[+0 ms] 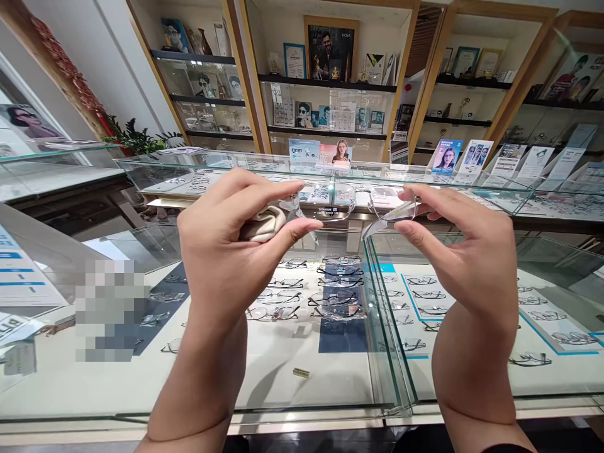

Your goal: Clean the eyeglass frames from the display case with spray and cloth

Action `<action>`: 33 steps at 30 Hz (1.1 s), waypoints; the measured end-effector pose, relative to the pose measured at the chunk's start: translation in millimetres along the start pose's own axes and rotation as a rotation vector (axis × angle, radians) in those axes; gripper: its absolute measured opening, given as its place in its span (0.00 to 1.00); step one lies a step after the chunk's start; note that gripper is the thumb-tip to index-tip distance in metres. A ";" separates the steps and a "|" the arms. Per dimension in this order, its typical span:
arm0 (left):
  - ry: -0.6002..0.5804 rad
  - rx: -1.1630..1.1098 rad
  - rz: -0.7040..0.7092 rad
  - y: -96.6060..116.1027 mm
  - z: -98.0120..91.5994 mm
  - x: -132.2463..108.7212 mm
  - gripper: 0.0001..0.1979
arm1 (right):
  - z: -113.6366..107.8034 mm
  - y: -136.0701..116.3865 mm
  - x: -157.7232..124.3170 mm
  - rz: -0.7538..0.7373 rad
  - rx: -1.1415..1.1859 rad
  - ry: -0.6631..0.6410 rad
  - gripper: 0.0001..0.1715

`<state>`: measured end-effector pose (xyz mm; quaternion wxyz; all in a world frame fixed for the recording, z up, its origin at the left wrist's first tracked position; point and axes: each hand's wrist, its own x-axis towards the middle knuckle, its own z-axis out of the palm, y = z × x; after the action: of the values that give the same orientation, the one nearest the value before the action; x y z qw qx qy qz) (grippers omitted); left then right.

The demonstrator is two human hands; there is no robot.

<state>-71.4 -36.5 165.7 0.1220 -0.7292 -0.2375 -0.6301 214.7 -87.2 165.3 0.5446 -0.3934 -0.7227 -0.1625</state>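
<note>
A pair of thin-rimmed eyeglasses is raised in front of me, above the glass counter. My left hand is closed, pinching one side of the frame between thumb and forefinger. Tucked under its fingers is a crumpled beige cloth. The other side of the frame is between the thumb and fingers of my right hand, also closed. Small print shows on the lens at the left. A whitish, see-through strip shows near the right fingers; I cannot tell what it is. The fingers partly cover the temples.
Below my hands, a glass display counter holds rows of eyeglasses. A small gold-coloured piece lies in the near part. A card stand is at the left. More glass cases and upright leaflets stand beyond, before wooden shelves.
</note>
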 end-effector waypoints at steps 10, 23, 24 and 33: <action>-0.006 0.021 0.013 -2.6 0.5 0.3 0.21 | 2.5 5.4 0.9 0.047 0.001 -0.058 0.18; -0.042 0.007 -0.012 2.0 -2.0 -0.8 0.20 | 5.3 11.2 0.4 0.050 0.007 -0.100 0.20; -0.043 0.001 -0.014 2.3 -2.3 -1.0 0.20 | 5.3 11.0 0.3 0.050 0.008 -0.102 0.20; -0.047 0.018 -0.022 2.7 -3.7 -1.5 0.21 | 4.0 7.5 0.2 0.039 0.004 -0.094 0.19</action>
<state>-73.4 -40.9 165.2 0.1160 -0.7402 -0.2537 -0.6118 217.7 -79.6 162.6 0.5138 -0.4134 -0.7401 -0.1319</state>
